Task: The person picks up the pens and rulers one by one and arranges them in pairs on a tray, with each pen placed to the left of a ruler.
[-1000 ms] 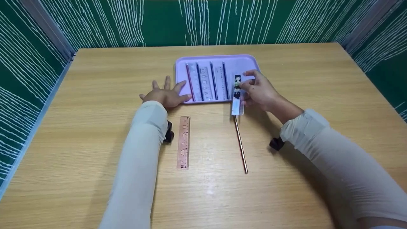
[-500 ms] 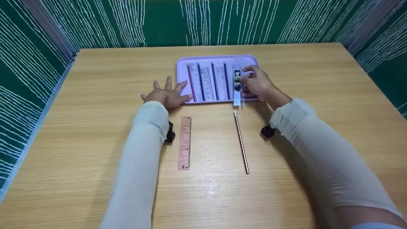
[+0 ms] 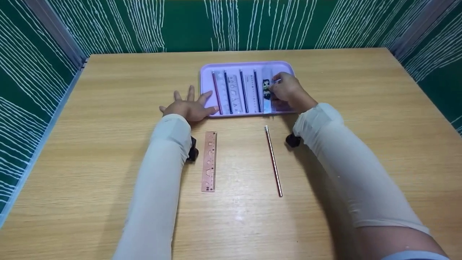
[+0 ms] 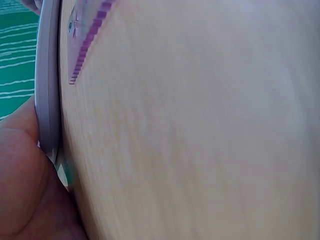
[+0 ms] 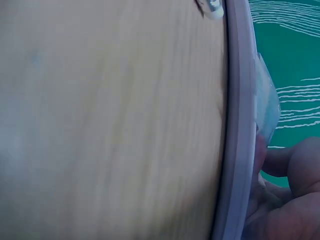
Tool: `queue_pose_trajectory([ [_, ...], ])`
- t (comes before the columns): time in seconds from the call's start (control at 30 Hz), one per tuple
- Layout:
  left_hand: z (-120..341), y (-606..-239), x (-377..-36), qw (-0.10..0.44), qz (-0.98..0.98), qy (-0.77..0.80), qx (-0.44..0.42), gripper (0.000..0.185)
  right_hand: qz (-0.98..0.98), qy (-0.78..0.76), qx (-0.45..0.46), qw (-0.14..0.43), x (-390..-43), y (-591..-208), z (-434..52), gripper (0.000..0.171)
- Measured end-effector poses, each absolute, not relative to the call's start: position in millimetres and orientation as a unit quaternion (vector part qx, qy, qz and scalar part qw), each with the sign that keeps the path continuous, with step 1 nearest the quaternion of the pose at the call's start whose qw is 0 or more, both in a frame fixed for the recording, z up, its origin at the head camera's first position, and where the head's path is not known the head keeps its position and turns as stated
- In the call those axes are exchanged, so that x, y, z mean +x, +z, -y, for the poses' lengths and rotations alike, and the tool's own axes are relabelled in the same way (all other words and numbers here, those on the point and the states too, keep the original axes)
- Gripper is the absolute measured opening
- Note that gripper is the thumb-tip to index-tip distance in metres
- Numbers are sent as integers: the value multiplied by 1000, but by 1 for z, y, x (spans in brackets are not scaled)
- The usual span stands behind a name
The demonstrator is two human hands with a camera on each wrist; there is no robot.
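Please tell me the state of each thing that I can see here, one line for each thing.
Left hand: flat on the table, fingers spread, thumb touching the tray edge.
Right hand: over the tray, pinching the clear ruler.
Clear plastic ruler with cartoon print: lying in the tray's right part.
Lilac plastic tray: flat on the table, holding pencils and rulers.
Rose-gold metal ruler: flat on the table.
Brown pencil: lying on the table.

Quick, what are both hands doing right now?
Left hand: open, flat on the table, touching the purple tray.
Right hand: holds the clear ruler.
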State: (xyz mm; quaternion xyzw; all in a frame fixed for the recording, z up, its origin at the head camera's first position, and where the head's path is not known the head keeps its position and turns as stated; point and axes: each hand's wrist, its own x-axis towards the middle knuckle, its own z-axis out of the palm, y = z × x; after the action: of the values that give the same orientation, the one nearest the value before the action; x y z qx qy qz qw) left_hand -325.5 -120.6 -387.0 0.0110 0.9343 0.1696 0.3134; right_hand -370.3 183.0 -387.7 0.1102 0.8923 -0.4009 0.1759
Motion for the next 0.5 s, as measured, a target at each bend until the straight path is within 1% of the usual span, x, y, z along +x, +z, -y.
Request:
queue_pose_trajectory([
  [0.3,122,-384,-322,310,-936,165,19,78,-911,-361,87,179,-381,-385,-177,43],
  [0.5,121,-385,-323,310,-935,169,17,78,-910,-359,91,186,-387,-382,-175,45],
])
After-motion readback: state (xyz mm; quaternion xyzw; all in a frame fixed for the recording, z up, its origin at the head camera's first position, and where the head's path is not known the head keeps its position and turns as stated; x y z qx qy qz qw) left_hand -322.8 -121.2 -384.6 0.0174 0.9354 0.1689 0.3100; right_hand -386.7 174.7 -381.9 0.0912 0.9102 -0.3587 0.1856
